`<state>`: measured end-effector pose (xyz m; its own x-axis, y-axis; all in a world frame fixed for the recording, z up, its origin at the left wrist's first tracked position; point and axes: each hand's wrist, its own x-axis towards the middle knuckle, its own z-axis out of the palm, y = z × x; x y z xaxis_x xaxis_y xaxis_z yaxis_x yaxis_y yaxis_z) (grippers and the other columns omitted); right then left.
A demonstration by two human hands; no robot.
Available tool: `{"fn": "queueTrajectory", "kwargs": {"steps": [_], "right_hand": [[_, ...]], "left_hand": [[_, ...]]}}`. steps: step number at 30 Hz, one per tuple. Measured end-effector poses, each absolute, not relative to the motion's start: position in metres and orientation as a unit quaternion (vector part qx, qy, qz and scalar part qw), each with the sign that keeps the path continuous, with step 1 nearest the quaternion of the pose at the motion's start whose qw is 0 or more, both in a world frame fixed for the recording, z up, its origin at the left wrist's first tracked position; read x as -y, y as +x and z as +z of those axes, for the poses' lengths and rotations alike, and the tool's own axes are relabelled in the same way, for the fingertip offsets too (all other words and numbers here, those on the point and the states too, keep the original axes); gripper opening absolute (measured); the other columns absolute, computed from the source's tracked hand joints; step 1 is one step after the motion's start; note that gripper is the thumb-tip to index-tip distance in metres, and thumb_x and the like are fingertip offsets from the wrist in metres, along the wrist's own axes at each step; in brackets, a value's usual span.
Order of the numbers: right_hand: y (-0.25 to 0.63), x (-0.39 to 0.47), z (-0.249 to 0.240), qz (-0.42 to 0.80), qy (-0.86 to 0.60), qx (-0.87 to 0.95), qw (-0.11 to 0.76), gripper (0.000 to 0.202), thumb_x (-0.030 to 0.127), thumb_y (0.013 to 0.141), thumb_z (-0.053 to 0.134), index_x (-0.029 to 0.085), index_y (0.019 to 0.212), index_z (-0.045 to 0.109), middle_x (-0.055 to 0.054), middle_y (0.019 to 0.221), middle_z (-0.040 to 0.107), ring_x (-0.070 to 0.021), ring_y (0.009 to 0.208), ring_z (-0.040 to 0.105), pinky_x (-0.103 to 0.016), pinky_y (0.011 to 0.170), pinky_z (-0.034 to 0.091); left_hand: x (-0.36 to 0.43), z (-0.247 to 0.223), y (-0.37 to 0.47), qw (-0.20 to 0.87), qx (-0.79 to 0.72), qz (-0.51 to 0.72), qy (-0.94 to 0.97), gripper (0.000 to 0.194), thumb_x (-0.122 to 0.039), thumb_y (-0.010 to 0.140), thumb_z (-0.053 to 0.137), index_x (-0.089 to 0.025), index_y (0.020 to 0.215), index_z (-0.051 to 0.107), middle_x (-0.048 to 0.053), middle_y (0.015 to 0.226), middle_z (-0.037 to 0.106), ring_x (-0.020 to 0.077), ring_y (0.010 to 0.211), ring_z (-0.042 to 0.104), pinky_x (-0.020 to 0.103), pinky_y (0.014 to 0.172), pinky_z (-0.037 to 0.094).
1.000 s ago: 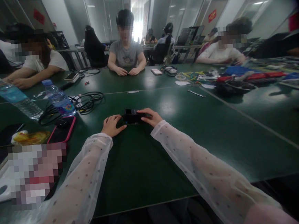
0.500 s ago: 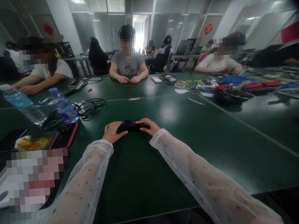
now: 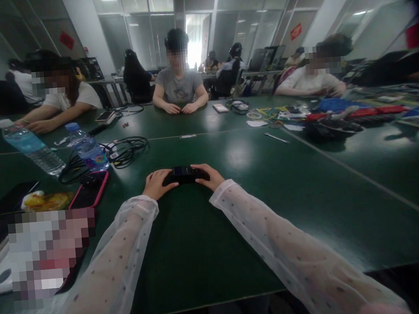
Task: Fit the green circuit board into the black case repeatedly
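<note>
Device (image 3: 184, 176), black, sits on or just over the desk (image 3: 202, 254), already between both hands; what remains, I can't tell. The desk's edge runs at six o'clock; open surface stretches toward three. Bottles (image 3: 87, 148) at ten, phone (image 3: 86, 198) at nine. Left hand (image 3: 157, 184), right hand (image 3: 212, 177): each grip half closed around one end.

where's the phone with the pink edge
In the head view, the phone lies at left on the green table, just this side of the blue-capped bottle, left of the left hand.
</note>
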<state>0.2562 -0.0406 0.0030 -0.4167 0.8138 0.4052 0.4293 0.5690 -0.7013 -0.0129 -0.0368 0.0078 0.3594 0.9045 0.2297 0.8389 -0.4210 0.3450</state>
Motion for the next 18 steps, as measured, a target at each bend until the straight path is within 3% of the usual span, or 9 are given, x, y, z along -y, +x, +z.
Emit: {"fn": "queueTrajectory", "kwargs": {"steps": [6, 18], "right_hand": [[0.2551, 0.0435, 0.0033, 0.280, -0.420, 0.780, 0.370, 0.072, 0.019, 0.078, 0.066, 0.033, 0.141, 0.032, -0.006, 0.132, 0.051, -0.0238, 0.120, 0.053, -0.052, 0.103, 0.042], [0.2542, 0.0393, -0.0040, 0.282, -0.442, 0.769, 0.366, 0.074, 0.019, 0.077, 0.068, 0.029, 0.140, 0.031, -0.010, 0.128, 0.053, -0.0252, 0.120, 0.054, -0.053, 0.102, 0.042]], "left_hand": [[0.0375, 0.0068, -0.0131, 0.079, -0.532, 0.193, 0.821, 0.056, -0.061, 0.083, 0.053, -0.027, 0.127, 0.049, 0.007, 0.133, 0.053, 0.0283, 0.125, 0.044, 0.048, 0.103, 0.030], [0.0362, 0.0048, -0.0131, 0.075, -0.535, 0.191, 0.820, 0.057, -0.061, 0.083, 0.053, -0.027, 0.128, 0.049, 0.008, 0.132, 0.053, 0.0298, 0.125, 0.044, 0.048, 0.103, 0.030]]}}
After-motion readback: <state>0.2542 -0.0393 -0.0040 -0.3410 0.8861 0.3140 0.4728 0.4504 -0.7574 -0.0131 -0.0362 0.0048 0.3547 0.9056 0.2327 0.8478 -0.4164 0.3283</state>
